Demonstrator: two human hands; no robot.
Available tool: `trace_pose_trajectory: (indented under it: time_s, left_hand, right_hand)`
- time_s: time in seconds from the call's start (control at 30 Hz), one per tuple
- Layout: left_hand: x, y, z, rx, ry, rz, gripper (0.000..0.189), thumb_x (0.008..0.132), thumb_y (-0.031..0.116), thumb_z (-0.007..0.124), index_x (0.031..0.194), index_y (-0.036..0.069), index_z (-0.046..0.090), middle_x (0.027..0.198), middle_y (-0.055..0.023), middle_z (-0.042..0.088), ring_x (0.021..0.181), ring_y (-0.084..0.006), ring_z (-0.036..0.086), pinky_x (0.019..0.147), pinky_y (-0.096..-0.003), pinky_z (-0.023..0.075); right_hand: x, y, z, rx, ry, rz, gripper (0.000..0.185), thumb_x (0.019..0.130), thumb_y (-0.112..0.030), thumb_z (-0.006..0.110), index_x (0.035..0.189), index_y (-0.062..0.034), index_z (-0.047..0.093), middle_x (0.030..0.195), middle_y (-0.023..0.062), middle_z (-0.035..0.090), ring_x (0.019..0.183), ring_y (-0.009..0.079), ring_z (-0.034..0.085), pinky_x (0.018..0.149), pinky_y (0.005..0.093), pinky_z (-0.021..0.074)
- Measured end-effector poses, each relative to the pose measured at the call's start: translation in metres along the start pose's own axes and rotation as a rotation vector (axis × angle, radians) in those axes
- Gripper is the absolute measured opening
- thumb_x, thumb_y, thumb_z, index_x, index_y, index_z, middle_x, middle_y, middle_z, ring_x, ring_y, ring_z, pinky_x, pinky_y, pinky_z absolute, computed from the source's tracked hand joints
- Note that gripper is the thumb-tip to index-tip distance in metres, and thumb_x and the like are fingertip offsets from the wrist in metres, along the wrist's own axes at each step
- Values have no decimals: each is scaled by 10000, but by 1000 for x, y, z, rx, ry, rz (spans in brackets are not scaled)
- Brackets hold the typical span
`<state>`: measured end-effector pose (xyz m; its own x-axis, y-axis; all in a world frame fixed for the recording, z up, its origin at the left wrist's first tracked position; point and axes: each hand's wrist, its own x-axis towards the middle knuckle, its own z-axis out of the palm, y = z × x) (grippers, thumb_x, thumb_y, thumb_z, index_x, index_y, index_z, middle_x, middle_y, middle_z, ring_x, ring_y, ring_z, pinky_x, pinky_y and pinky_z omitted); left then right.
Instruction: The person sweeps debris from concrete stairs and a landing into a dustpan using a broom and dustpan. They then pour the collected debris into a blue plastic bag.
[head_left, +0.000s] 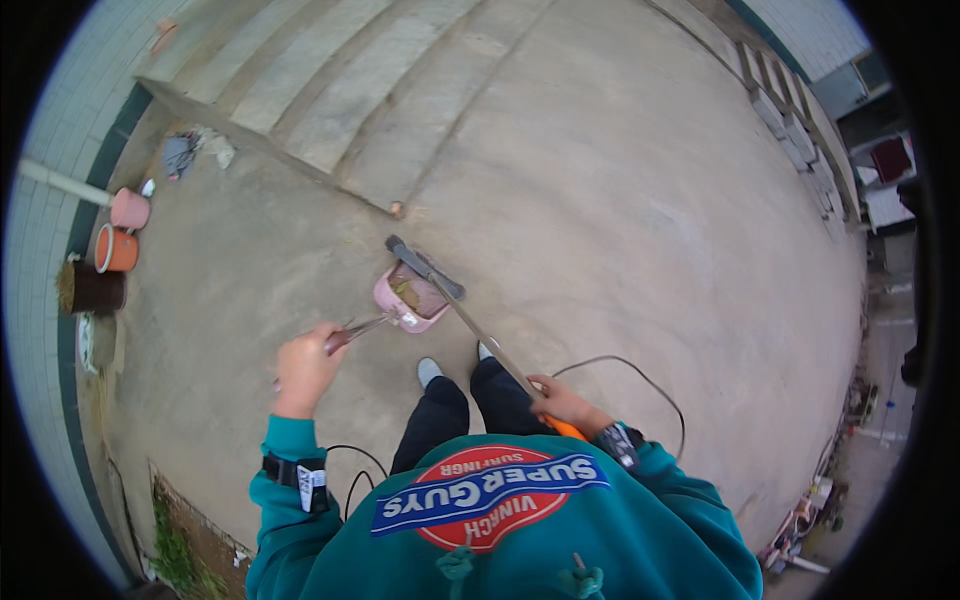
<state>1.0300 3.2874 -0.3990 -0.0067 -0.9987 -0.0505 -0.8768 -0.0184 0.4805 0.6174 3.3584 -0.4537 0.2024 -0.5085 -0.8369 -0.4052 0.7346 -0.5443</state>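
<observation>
My left hand (307, 369) grips the handle of a pink plastic dustpan (384, 294), which is in front of my feet. Some greenish-brown debris (406, 295) lies in the pan. In my right hand (561, 403) is the long pole of a broom (480, 335), with an orange grip end below my fingers. The broom's grey bristle head (425, 267) lies across the far, open side of the dustpan. Whether the bristles touch the pan or the ground cannot be told from here.
Concrete steps (330, 97) rise at the upper left, with a small object (397, 210) at their corner. Along the left wall stand a pink bucket (130, 209), an orange bucket (118, 249) and a dark container (97, 289). Grey blocks (799, 139) are stacked at the right. A black cable (637, 367) loops beside me.
</observation>
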Motion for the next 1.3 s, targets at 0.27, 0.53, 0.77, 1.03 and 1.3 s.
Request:
trace_pose_trajectory:
  time_s: [0.27, 0.53, 0.77, 1.03, 1.3]
  left_hand:
    - [-23, -15, -10, -14, 38, -192, 219, 721, 209, 751, 914, 150, 667, 784, -106, 683, 722, -330, 655, 612, -409, 518]
    - [-69, -46, -10, -140, 178, -355, 199, 720, 188, 755, 899, 125, 693, 822, -126, 689, 754, -332, 662, 652, -382, 530]
    - [-83, -93, -29, -266, 299, -486, 230, 691, 104, 766, 904, 73, 685, 840, -141, 697, 788, -314, 678, 685, -367, 530]
    - [-43, -120, -49, -265, 395, -596, 232, 685, 77, 761, 900, 45, 678, 840, -161, 692, 794, -311, 678, 709, -363, 525]
    - [39, -133, -45, -238, 470, -723, 233, 670, 12, 743, 887, 26, 659, 803, -164, 678, 761, -270, 671, 700, -355, 518]
  right_hand:
    - [-17, -26, -32, 117, 80, -48, 697, 763, 17, 594, 1408, -47, 338, 793, 101, 573, 575, 162, 583, 495, 279, 480]
    - [64, -42, -27, -209, 174, 8, 565, 743, -4, 599, 1247, 111, 369, 757, 151, 591, 587, 215, 616, 499, 331, 498]
    - [21, -77, -27, 396, -11, -3, 682, 770, 3, 579, 1401, 12, 320, 756, 115, 589, 596, 166, 567, 505, 272, 466]
    - [25, -167, -46, 155, 109, -274, 671, 800, 22, 557, 1420, -25, 304, 852, 141, 578, 646, 169, 597, 524, 272, 484]
    - [190, -306, -140, 75, 447, -399, 675, 762, 58, 544, 1386, 57, 286, 666, 87, 539, 508, 191, 566, 440, 307, 471]
